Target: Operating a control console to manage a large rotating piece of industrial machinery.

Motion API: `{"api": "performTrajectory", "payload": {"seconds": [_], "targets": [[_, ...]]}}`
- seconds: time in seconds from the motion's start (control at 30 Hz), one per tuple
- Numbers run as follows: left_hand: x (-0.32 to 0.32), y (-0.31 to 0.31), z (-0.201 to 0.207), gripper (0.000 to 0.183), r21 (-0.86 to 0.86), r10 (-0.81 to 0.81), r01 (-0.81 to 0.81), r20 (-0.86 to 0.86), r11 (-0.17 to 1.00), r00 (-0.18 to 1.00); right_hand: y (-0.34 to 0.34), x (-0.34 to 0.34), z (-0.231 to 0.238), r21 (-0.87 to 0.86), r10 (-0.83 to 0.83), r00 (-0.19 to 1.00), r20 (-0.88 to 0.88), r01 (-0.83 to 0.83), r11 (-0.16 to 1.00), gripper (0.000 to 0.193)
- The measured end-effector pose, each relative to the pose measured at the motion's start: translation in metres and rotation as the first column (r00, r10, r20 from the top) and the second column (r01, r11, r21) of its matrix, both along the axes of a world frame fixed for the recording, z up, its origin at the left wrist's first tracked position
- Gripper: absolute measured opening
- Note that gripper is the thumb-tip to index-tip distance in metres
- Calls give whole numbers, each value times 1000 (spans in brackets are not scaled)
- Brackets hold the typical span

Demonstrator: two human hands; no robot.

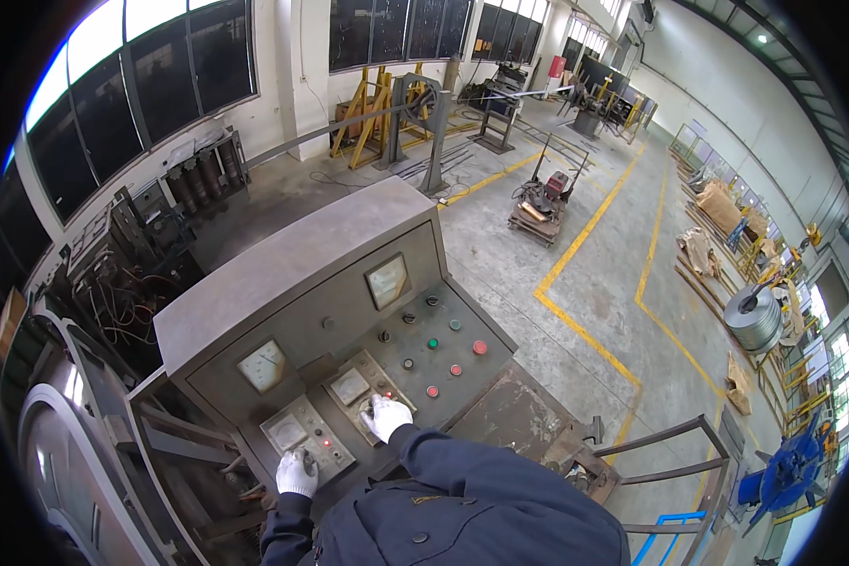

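Both my hands wear white gloves and reach over a grey control console [297, 255]. My left hand [297, 474] is closed at a small dark knob on the lower edge of the left control module [290, 432], which has a pale dial and a lit red lamp. My right hand [388, 419] has its fingers curled round a knob on the second control module [351, 386]; the hand mostly hides that knob. To the right of it are red buttons [456, 370], a green button [433, 343] and black rotary switches [385, 336]. Two analog meters [387, 281] sit in the upright face.
A metal guard rail [665, 436] bends round at the right. Beyond the console, a wheeled cart [541, 206] carries a red machine. Yellow lines [590, 335] mark the floor. A wire coil [754, 319] and a blue reel [790, 472] stand at the far right. Open machinery [123, 292] is at the left.
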State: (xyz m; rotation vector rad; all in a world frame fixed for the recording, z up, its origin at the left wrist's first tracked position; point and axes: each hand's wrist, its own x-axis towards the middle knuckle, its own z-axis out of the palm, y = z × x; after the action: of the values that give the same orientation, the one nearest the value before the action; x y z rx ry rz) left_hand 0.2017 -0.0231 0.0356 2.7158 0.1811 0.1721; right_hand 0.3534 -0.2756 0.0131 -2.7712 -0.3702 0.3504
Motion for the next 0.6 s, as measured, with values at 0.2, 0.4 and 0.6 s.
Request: {"api": "performTrajectory", "payload": {"seconds": [0.2, 0.4, 0.6], "targets": [[1, 2, -3, 27, -3, -2, 1, -12, 1000, 1000, 2, -4, -14, 70, -61, 986, 153, 51, 996, 46], [0, 4, -2, 25, 3, -15, 15, 6, 1000, 1000, 5, -9, 15, 21, -95, 993, 65, 94, 995, 47], [0, 2, -3, 23, 0, -11, 11, 17, 1000, 1000, 2, -6, -8, 39, -54, 989, 141, 49, 998, 51]]}}
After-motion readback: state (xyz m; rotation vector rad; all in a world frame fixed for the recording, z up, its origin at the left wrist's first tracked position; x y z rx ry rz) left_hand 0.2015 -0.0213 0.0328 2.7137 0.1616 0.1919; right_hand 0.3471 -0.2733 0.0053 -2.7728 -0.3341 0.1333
